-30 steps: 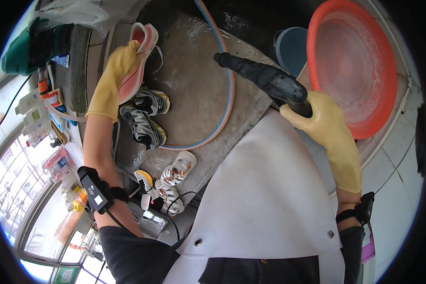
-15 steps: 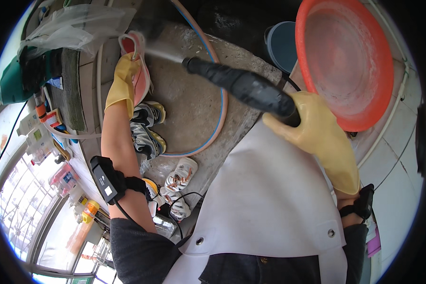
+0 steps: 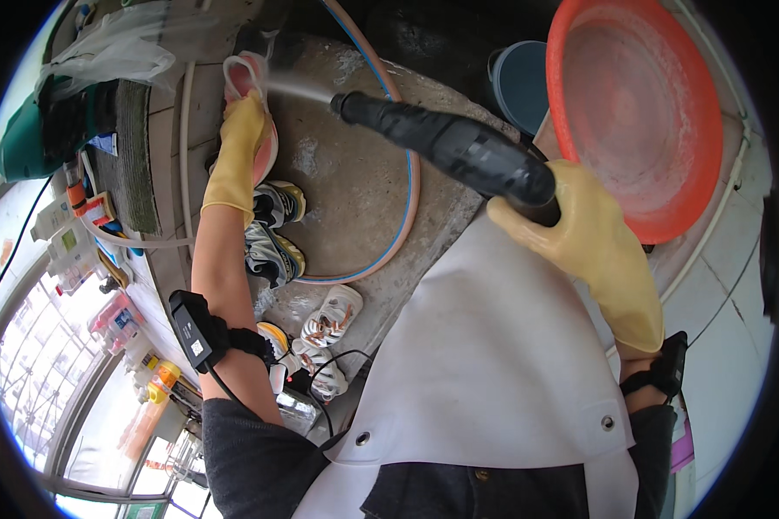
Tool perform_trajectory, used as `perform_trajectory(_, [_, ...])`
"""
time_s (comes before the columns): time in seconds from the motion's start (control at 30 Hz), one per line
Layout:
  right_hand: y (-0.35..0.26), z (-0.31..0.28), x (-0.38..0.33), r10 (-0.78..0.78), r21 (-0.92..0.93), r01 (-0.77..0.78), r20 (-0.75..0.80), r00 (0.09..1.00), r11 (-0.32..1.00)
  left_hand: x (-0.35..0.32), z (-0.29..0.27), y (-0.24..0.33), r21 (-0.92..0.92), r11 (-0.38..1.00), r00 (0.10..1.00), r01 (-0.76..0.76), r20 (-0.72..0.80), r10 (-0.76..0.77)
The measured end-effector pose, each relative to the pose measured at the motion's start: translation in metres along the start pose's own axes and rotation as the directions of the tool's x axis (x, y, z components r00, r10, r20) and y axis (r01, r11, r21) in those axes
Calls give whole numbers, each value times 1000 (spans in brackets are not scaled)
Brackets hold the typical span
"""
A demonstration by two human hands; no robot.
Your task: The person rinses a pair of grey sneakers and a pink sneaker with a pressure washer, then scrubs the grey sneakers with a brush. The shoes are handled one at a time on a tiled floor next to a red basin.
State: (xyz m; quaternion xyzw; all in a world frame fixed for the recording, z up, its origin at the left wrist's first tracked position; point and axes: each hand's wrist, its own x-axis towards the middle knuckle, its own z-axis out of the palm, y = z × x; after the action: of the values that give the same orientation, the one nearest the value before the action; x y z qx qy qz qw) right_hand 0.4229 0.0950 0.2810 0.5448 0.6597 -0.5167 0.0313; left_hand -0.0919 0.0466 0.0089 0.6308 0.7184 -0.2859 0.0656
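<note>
In a yellow rubber glove, my left hand (image 3: pixel 244 130) is closed on a pink shoe with a white rim (image 3: pixel 265 156), holding it up at the far left of the concrete slab. The glove covers much of the shoe. My right hand (image 3: pixel 580 216), gloved the same way, grips the rear of a black spray gun (image 3: pixel 446 147). The gun points left, and a white jet of water leaves its nozzle and meets the shoe near its opening. Below the left hand stands a pair of grey and black sneakers (image 3: pixel 273 233); white sneakers (image 3: pixel 333 316) sit nearer to me.
A large red basin (image 3: pixel 563 95) leans at the right beside a grey-blue bucket (image 3: pixel 519 86). An orange hose with a blue stripe (image 3: pixel 414 186) curves over the concrete slab (image 3: pixel 346 216). At the left are a green machine (image 3: pixel 35 143), a clear plastic bag (image 3: pixel 112 56) and several bottles (image 3: pixel 160 381).
My left hand has turned the shoe a little, its glove now more upright. The spray gun has shifted slightly up, with the jet still on the shoe.
</note>
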Motion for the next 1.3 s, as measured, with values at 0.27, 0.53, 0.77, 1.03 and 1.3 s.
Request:
perform_trajectory(0.27, [23, 4, 1, 5, -143, -13, -56, 998, 990, -18, -46, 21, 156, 912, 910, -379, -113, 398])
perform_trajectory(0.53, [45, 24, -15, -169, -119, 155, -113, 979, 981, -4, 18, 35, 496, 843, 904, -210, -229, 360])
perform_trajectory(0.77, [26, 25, -15, -128, -70, 124, -58, 990, 990, 24, -5, 62, -296, 875, 691, -382, -721, 57])
perform_trajectory(1.03, [6, 32, 4, -261, -194, 234, -133, 956, 953, 16, -51, 44, 180, 967, 983, -180, 14, 181])
perform_trajectory(1.3, [-12, 44, 40, -423, -349, 358, -128, 897, 866, 19, -70, 34, 181, 941, 951, -285, -73, 302])
